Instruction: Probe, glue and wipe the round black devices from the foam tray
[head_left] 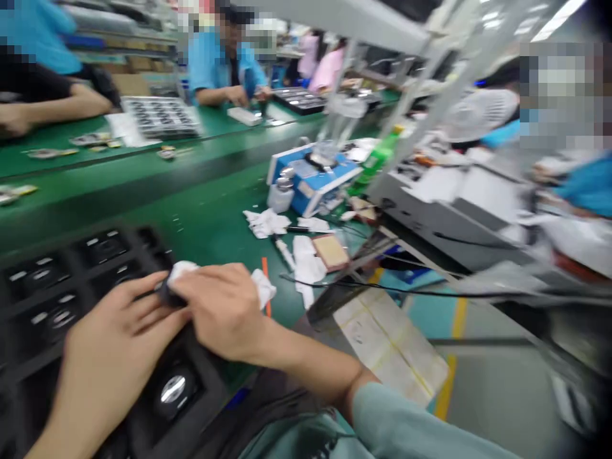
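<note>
In the lower left of the frame, a small dark rounded part (166, 296) is grasped by the curled fingers of the left hand (112, 338), above a black compartmented tray (217, 386). A crumpled white cloth (183, 270) is pinched by the right hand (224, 312) and held against the part; exact contact is blurred, cannot be told. Black units with shiny round centres (174, 389) are seated in tray compartments. White crumpled tissues (265, 223) are scattered mid-frame on the green tabletop (205, 223). For apparent rubbing, the part is best gripped by its edges, pressure kept light, a clean fold used.
</note>
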`<state>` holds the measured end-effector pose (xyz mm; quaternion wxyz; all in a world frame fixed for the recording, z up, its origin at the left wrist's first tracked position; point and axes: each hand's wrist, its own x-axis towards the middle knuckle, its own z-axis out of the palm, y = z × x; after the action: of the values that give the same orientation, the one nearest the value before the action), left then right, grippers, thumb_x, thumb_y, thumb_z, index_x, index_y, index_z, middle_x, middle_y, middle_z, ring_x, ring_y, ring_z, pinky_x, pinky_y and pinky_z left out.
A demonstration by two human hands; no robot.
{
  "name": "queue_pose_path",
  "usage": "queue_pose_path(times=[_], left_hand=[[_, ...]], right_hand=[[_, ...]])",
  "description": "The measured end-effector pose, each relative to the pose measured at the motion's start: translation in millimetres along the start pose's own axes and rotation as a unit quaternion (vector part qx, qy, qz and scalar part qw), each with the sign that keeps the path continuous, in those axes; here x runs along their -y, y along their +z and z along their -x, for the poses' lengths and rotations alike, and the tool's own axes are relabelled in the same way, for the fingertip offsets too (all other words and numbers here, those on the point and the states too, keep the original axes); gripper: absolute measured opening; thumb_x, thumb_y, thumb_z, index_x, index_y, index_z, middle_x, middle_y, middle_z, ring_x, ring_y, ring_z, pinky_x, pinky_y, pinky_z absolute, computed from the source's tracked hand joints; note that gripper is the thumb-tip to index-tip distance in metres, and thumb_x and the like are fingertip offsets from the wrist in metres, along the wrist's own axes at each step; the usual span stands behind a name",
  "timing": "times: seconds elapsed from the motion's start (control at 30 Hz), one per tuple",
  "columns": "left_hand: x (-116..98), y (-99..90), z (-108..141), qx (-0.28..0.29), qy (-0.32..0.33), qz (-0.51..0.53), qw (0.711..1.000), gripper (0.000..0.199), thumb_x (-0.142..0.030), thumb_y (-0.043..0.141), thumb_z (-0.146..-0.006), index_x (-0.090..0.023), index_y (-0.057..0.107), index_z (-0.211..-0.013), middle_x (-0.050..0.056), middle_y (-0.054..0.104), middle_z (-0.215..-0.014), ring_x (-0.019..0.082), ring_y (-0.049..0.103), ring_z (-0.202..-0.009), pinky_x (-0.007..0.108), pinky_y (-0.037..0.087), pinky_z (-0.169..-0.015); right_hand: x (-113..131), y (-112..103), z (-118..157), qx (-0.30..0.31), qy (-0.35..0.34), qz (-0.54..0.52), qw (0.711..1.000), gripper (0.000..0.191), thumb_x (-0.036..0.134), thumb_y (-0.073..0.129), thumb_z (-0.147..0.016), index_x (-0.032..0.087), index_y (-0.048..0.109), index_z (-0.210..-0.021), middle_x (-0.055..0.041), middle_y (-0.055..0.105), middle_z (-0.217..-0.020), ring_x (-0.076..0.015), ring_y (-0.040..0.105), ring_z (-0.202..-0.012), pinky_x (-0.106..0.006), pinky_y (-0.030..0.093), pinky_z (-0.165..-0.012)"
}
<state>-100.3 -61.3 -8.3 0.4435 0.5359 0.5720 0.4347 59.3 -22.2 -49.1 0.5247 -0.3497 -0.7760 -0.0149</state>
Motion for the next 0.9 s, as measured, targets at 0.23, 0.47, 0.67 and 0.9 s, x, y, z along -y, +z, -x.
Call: queue_pose_path(times=[0.23, 0.47, 0.67, 0.9], left_hand=[[-24.6, 18.0, -1.1, -0.026, -0.08, 0.122, 0.989, 0.057, -0.014, 0.091, -0.061, -0.014, 0.061, -0.11, 0.007, 0.081, -0.091, 0.024, 0.079, -0.086, 0.039, 0.064, -0.086], [-13.9, 16.7, 4.2, 0.004, -0.061, 0.158, 0.985, 0.043, -0.007, 0.08, -0.07, -0.013, 0.063, -0.11, 0.006, 0.079, -0.091, 0.019, 0.076, -0.08, 0.033, 0.06, -0.077], [-15.9, 14.6, 0.8, 0.018, -0.088, 0.189, 0.978, 0.043, 0.0, 0.078, -0.068, -0.012, 0.066, -0.108, 0.002, 0.077, -0.081, 0.016, 0.074, -0.074, 0.03, 0.058, -0.076], [-16.4, 14.4, -0.3, 0.047, -0.12, 0.23, 0.965, 0.034, -0.001, 0.078, -0.068, -0.012, 0.067, -0.099, 0.003, 0.078, -0.076, 0.014, 0.073, -0.069, 0.029, 0.059, -0.073]], right_hand=[[4.2, -3.3, 6.7, -0.054, 0.03, -0.059, 0.996, 0.023, 0.009, 0.061, -0.093, 0.023, 0.076, -0.104, -0.0051, 0.083, -0.097, -0.019, 0.078, -0.091, -0.034, 0.057, -0.081], [7.4, -1.5, 10.9, -0.044, 0.04, -0.093, 0.994, 0.026, 0.007, 0.063, -0.093, 0.024, 0.074, -0.108, -0.0052, 0.082, -0.1, -0.0188, 0.076, -0.093, -0.035, 0.059, -0.082], [0.8, -2.9, 7.1, 0.019, 0.126, -0.22, 0.967, 0.02, 0.015, 0.06, -0.097, 0.025, 0.076, -0.104, -0.004, 0.073, -0.093, -0.0171, 0.069, -0.088, -0.034, 0.056, -0.077], [-30.7, -1.9, 3.2, 0.105, 0.212, -0.394, 0.888, 0.011, 0.028, 0.065, -0.096, 0.022, 0.074, -0.095, -0.0034, 0.072, -0.092, -0.0161, 0.067, -0.088, -0.031, 0.054, -0.08]])
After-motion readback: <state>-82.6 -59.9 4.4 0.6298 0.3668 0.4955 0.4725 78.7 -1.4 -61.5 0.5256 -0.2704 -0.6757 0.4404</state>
